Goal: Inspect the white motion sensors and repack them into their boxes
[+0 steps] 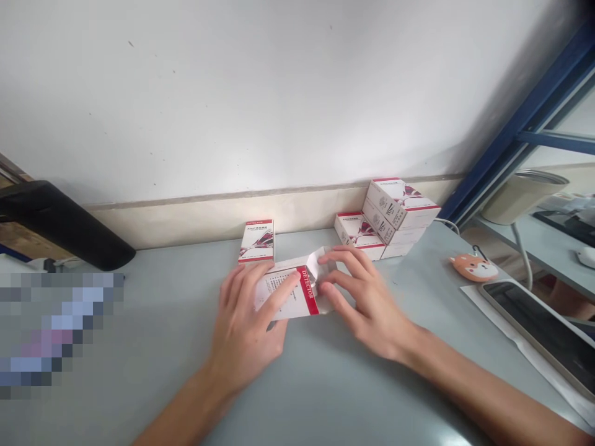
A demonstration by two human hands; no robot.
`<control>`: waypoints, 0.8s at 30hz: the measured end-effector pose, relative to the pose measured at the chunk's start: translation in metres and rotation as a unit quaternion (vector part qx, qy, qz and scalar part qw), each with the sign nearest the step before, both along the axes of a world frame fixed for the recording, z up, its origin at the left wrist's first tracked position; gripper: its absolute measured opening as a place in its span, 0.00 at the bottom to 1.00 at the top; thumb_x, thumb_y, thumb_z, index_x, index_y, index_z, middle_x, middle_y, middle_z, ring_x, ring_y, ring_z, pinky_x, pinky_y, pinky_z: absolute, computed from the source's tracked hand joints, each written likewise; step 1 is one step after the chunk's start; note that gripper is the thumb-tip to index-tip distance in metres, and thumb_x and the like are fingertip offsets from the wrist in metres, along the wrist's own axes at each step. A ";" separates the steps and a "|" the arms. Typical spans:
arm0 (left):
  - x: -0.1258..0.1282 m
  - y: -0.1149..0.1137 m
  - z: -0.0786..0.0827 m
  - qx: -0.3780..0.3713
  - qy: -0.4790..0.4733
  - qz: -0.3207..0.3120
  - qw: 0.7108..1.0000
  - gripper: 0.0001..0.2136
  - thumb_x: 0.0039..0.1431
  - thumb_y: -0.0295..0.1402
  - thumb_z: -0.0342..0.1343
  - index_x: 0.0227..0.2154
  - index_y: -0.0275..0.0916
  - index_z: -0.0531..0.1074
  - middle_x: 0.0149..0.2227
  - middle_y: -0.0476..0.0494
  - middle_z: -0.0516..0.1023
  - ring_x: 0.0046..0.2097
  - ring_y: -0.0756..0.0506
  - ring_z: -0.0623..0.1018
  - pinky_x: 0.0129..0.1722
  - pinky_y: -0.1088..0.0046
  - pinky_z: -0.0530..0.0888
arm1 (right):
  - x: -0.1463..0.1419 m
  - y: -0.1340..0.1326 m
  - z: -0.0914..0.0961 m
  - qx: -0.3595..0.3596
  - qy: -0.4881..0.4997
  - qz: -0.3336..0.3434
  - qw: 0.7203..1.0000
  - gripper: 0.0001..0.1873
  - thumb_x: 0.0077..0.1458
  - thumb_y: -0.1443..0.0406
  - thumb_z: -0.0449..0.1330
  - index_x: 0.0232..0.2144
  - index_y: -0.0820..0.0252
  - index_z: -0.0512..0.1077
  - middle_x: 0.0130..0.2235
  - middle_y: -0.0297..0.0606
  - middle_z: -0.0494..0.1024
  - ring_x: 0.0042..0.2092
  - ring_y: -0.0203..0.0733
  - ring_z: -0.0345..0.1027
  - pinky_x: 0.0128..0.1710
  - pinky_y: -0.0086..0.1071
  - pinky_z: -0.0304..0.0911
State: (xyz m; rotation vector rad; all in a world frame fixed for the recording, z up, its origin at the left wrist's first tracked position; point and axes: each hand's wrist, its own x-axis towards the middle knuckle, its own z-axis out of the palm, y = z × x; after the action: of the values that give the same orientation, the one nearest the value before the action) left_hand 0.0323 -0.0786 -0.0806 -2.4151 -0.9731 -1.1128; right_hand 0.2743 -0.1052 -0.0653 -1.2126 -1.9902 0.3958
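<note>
A white carton with a red "DETECTOR" band (288, 297) is tilted just above the grey tabletop, its right end open with the flaps out. My left hand (253, 316) grips the carton's left part, thumb across the printed face. At the open end, the fingers of my right hand (367, 297) are bent against a flap (320, 263); thumb and forefinger are at the opening. What lies inside the carton is hidden. Behind it, a similar box (258, 240) leans upright near the wall.
Several matching boxes (402, 201) are stacked at the back right against the wall. To the right are an orange dog-face pouch (474, 267) and a dark-screened phone (539, 328) on white paper. A black padded object (65, 223) sits at the left.
</note>
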 end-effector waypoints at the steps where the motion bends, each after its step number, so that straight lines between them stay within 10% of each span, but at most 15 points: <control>1: 0.000 -0.001 0.001 0.007 0.009 0.007 1.000 0.32 0.55 0.15 0.63 0.61 0.45 0.69 0.58 0.32 0.73 0.59 0.32 0.76 0.59 0.44 0.73 | -0.004 0.000 -0.003 -0.026 0.025 -0.020 0.999 0.13 0.72 0.61 0.55 0.40 0.52 0.79 0.60 0.41 0.74 0.68 0.55 0.58 0.67 0.57 0.60; 15: -0.001 -0.004 0.004 0.023 0.065 0.019 0.997 0.31 0.57 0.15 0.61 0.61 0.46 0.68 0.57 0.32 0.73 0.57 0.31 0.76 0.55 0.48 0.72 | -0.017 -0.001 -0.008 -0.233 0.307 -0.061 0.921 0.16 0.59 0.47 0.68 0.40 0.49 0.84 0.56 0.40 0.73 0.59 0.50 0.68 0.62 0.46 0.63; 24: 0.002 -0.005 -0.002 -0.011 0.072 0.011 0.997 0.33 0.55 0.12 0.58 0.61 0.45 0.70 0.55 0.32 0.74 0.55 0.31 0.77 0.52 0.50 0.71 | -0.017 -0.002 0.002 -0.270 0.266 0.037 0.925 0.21 0.70 0.47 0.58 0.49 0.52 0.83 0.42 0.38 0.77 0.48 0.46 0.70 0.52 0.40 0.67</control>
State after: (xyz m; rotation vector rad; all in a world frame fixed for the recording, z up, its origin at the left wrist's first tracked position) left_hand 0.0341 -0.0832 -0.0829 -2.4568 -0.9661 -0.9123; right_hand 0.2578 -0.1072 -0.0628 -1.1789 -1.4899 1.2354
